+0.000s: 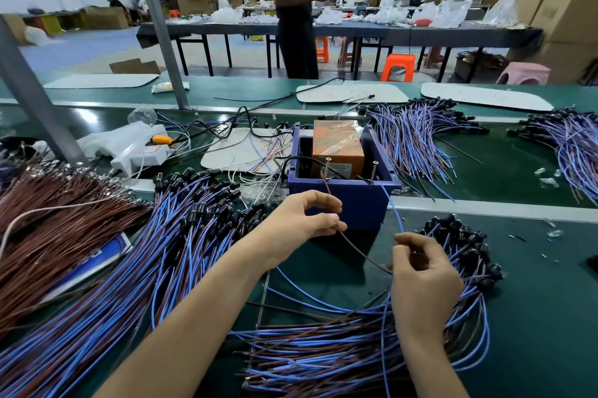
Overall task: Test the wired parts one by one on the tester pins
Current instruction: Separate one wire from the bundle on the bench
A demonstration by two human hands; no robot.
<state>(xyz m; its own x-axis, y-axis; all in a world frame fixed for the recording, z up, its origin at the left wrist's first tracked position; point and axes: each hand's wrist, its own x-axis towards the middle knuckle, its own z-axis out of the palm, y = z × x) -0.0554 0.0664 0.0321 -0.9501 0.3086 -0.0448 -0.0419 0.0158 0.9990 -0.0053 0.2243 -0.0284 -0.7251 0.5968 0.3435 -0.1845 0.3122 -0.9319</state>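
Observation:
A blue tester box [352, 203] stands on the green bench with an orange block inside and two upright screw pins [326, 168] at its near rim. My left hand [304, 223] pinches a brown wire [359, 252] whose end reaches up to the left pin. A blue wire [396, 214] rises from my right hand [420, 271], which pinches it, to the box's near rim by the right pin. Under my right hand lies a pile of wired parts [459, 255] with black heads. Which part the two wires belong to is hidden by my right hand.
A big heap of blue and brown wired parts [181, 236] lies at left, brown wires [48, 229] beyond it. More bundles [417, 135] lie behind the box. A white power strip [136, 155] sits at left. A person [294, 9] stands past the bench.

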